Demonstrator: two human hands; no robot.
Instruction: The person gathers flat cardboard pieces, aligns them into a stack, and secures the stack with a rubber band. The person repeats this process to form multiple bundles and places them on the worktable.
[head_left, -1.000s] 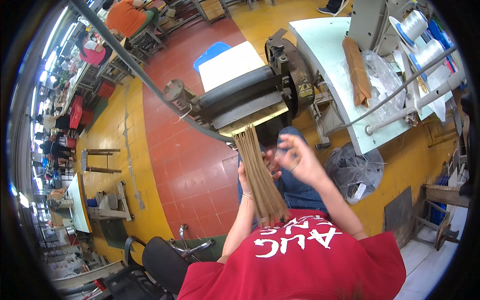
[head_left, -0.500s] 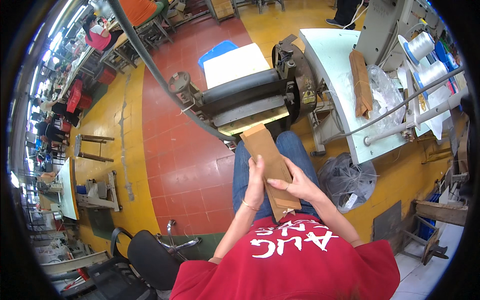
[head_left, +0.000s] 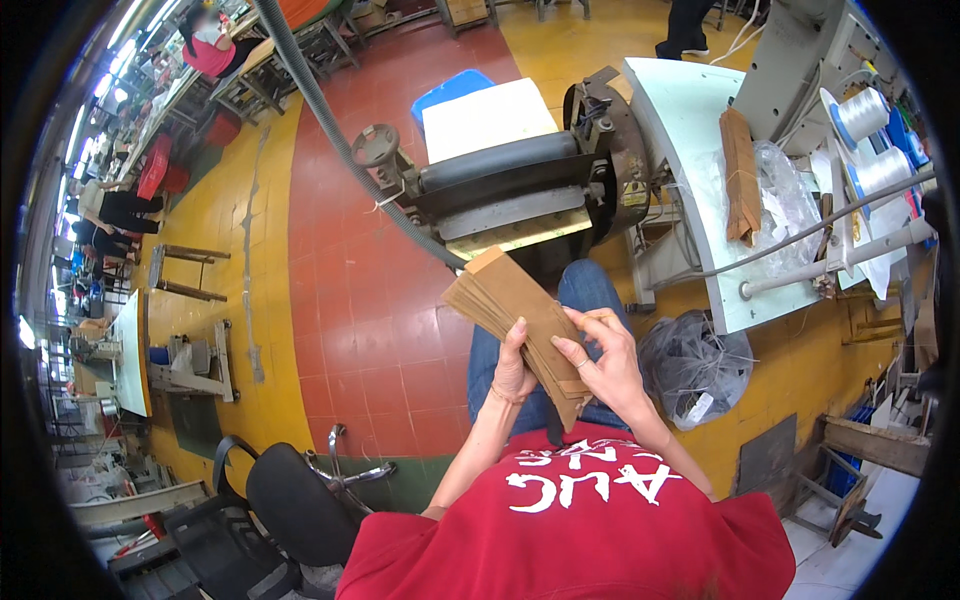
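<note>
In front of the dark metal roller machine, our left hand had its fingers clamped on the fanned stack of long, flat brown strips, which slanted from near the machine rightward toward us. Our right hand touched it too, equally near; whether those fingers pinched, we couldn't tell.

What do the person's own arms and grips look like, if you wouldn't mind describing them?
Both forearms are bare below the short sleeves of a red shirt with white lettering. The left grip is an ungloved hand with a thin bracelet at its wrist; the right grip, also an ungloved hand, appears to wear a thin ring.
</note>
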